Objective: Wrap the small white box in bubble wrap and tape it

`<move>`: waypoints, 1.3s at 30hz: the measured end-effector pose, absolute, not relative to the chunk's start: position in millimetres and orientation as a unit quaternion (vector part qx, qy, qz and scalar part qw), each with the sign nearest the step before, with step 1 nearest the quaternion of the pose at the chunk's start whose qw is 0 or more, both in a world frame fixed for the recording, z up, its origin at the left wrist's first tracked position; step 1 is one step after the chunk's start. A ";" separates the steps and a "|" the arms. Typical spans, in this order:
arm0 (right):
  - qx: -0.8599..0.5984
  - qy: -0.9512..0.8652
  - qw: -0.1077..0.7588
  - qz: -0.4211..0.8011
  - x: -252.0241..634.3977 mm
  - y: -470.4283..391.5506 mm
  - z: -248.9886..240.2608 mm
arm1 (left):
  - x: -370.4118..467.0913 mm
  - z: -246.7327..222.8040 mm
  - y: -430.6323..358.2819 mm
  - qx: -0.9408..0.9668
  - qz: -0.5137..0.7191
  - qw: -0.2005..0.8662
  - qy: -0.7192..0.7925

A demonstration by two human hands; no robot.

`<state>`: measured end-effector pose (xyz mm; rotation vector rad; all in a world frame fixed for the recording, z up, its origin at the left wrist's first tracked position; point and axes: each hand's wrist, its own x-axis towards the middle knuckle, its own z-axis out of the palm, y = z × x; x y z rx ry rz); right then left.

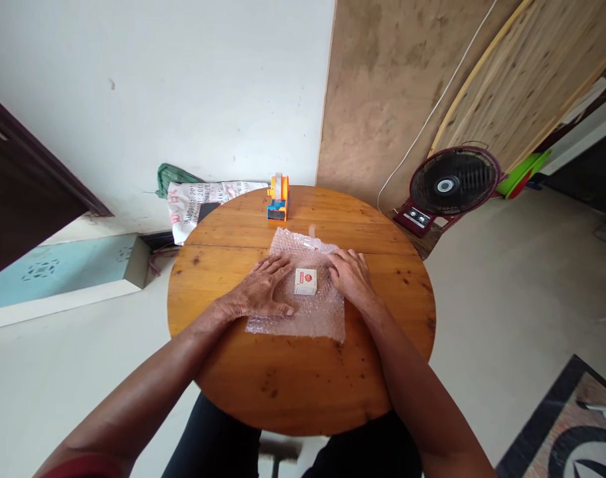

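Observation:
A small white box (305,282) with red print sits on a sheet of bubble wrap (303,325), which is spread over the round wooden table. My left hand (263,289) lies flat on the wrap's left side, thumb and fingers spread, just left of the box and apart from it. To the right of the box, my right hand (350,273) rests on the wrap's right edge with its fingers slightly bent and apart. A strip of clear tape (312,232) shows at the wrap's far edge. Neither hand touches the box.
An orange and blue tape dispenser (278,198) stands at the far edge of the wooden table (303,392). Behind the table are a white wall and a printed white sack (183,212). A round black fan (454,182) stands on the right.

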<state>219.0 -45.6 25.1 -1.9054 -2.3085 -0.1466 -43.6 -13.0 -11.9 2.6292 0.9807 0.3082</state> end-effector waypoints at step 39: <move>-0.516 -0.820 0.201 0.148 201.1 -56.3 31.2 | -29.9 25.1 -18.4 0.909 0.149 0.255 0.294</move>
